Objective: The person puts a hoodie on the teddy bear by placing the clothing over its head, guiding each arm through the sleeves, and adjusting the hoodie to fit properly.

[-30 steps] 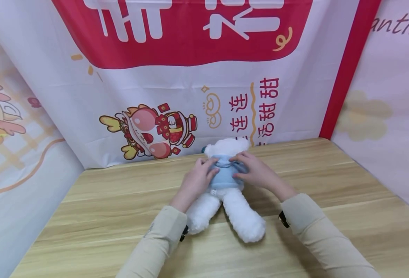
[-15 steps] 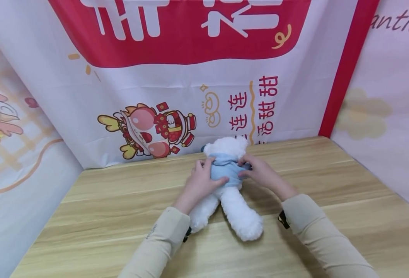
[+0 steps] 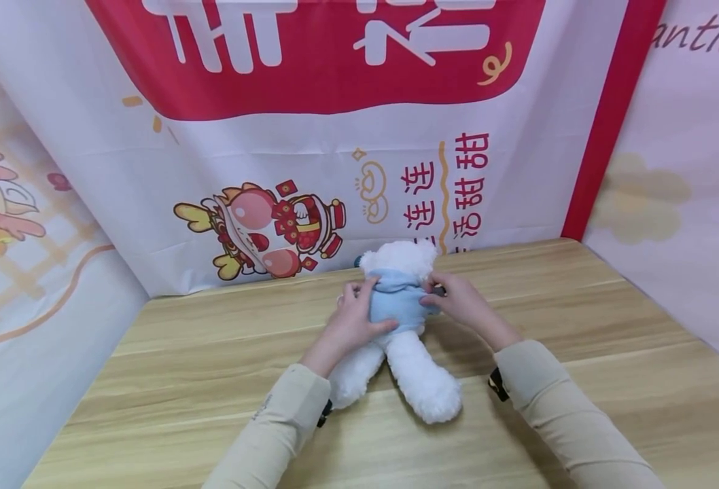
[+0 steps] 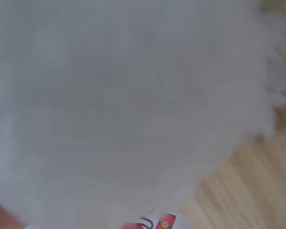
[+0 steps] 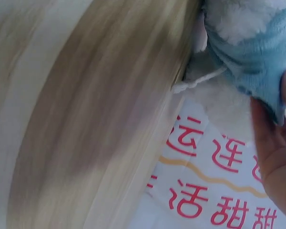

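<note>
A white plush bear lies on the wooden table, legs toward me and head against the back banner. It has on a light blue top, bunched near the neck. My left hand grips the left side of its body, thumb across the blue cloth and fingers partly hidden. On the other side my right hand pinches the edge of the top; the right wrist view shows a flap of blue cloth between thumb and fingers. Blurred white fur fills most of the left wrist view.
A white and red printed banner hangs along the table's back edge. Printed cloths hang at the left and right. Bare wooden tabletop extends on both sides of the bear. A white cord dangles beside the blue top.
My right hand has shifted slightly right, from the back of the top to its side edge. The left thumb has moved lower across the cloth. The bear has barely shifted.
</note>
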`<action>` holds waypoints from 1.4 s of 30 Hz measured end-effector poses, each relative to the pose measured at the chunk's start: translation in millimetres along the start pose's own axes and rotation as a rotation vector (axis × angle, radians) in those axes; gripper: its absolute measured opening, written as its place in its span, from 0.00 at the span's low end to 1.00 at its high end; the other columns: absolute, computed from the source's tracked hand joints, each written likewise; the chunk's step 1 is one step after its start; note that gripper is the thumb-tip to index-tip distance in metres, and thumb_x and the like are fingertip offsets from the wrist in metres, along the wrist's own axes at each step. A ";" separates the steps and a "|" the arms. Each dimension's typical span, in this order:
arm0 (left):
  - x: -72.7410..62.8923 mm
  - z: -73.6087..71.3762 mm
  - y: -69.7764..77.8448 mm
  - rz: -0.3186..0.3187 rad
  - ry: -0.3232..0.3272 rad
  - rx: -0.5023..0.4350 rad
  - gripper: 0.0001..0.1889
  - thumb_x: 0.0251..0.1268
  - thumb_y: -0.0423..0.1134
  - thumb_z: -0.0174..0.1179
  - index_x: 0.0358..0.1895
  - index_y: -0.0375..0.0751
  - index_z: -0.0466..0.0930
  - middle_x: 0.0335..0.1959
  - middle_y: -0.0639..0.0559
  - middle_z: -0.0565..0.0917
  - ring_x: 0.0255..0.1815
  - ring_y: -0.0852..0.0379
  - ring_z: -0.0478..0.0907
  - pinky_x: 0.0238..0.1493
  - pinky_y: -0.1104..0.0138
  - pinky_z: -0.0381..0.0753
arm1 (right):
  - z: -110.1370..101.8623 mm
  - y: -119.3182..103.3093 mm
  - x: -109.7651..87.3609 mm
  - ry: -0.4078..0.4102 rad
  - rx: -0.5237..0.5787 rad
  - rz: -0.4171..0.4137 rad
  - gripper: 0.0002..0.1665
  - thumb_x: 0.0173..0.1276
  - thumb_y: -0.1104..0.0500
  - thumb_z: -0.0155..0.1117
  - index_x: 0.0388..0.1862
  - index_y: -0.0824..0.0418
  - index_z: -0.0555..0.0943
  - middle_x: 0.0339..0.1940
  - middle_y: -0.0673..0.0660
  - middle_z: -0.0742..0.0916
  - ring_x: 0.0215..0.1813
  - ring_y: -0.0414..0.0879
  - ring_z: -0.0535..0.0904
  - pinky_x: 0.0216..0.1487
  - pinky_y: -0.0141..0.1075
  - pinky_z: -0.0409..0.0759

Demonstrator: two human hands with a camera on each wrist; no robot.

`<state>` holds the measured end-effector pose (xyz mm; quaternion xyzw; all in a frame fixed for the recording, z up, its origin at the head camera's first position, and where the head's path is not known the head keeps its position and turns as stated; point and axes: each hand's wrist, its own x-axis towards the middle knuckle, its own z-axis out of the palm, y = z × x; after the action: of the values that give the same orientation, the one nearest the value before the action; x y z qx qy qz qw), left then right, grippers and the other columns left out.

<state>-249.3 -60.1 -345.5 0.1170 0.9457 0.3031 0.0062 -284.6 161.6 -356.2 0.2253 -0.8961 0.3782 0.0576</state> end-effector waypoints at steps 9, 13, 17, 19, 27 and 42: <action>2.0 -1.7 -8.7 0.019 0.015 -0.032 0.47 0.56 0.57 0.65 0.76 0.53 0.49 0.68 0.35 0.58 0.67 0.36 0.64 0.67 0.46 0.67 | 16.9 4.6 -2.3 -0.219 0.094 0.041 0.49 0.53 0.64 0.71 0.68 0.69 0.54 0.66 0.74 0.70 0.66 0.62 0.68 0.67 0.54 0.68; 1.2 -2.6 -8.0 0.010 0.014 -0.095 0.46 0.57 0.56 0.65 0.76 0.52 0.49 0.68 0.34 0.58 0.67 0.36 0.64 0.68 0.47 0.65 | 21.9 0.4 -1.4 -0.127 0.080 0.037 0.45 0.49 0.69 0.65 0.66 0.69 0.58 0.62 0.71 0.74 0.61 0.58 0.71 0.62 0.51 0.71; -1.0 -5.2 -8.8 -0.008 -0.011 -0.143 0.46 0.60 0.58 0.62 0.76 0.57 0.45 0.69 0.36 0.57 0.68 0.37 0.64 0.69 0.46 0.65 | 17.0 -5.2 -1.0 -0.066 0.006 0.007 0.39 0.49 0.67 0.65 0.63 0.65 0.66 0.56 0.66 0.80 0.51 0.53 0.75 0.53 0.46 0.75; -1.4 -7.5 -9.0 -0.006 -0.030 -0.159 0.45 0.61 0.59 0.60 0.76 0.62 0.42 0.69 0.36 0.57 0.67 0.38 0.64 0.69 0.46 0.64 | 13.2 -7.9 -0.4 -0.033 -0.021 -0.018 0.37 0.49 0.65 0.65 0.61 0.64 0.68 0.54 0.64 0.80 0.48 0.52 0.75 0.50 0.44 0.75; 0.8 -9.7 -12.6 0.075 -0.075 -0.232 0.42 0.67 0.62 0.49 0.77 0.58 0.38 0.73 0.36 0.55 0.73 0.39 0.58 0.71 0.45 0.61 | -6.2 -24.2 5.1 0.095 -0.028 -0.108 0.33 0.48 0.65 0.65 0.57 0.68 0.74 0.53 0.65 0.79 0.50 0.55 0.75 0.53 0.47 0.76; 2.0 -6.6 -26.1 0.035 -0.002 -0.217 0.28 0.72 0.56 0.46 0.68 0.46 0.67 0.63 0.35 0.70 0.58 0.42 0.74 0.59 0.48 0.74 | 2.5 -33.6 10.9 0.012 -0.012 -0.058 0.33 0.57 0.61 0.67 0.62 0.65 0.71 0.49 0.62 0.83 0.39 0.47 0.76 0.41 0.37 0.77</action>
<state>-257.5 -84.1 -355.0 0.1325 0.9052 0.4034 0.0142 -279.1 135.3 -333.0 0.2484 -0.8911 0.3723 0.0754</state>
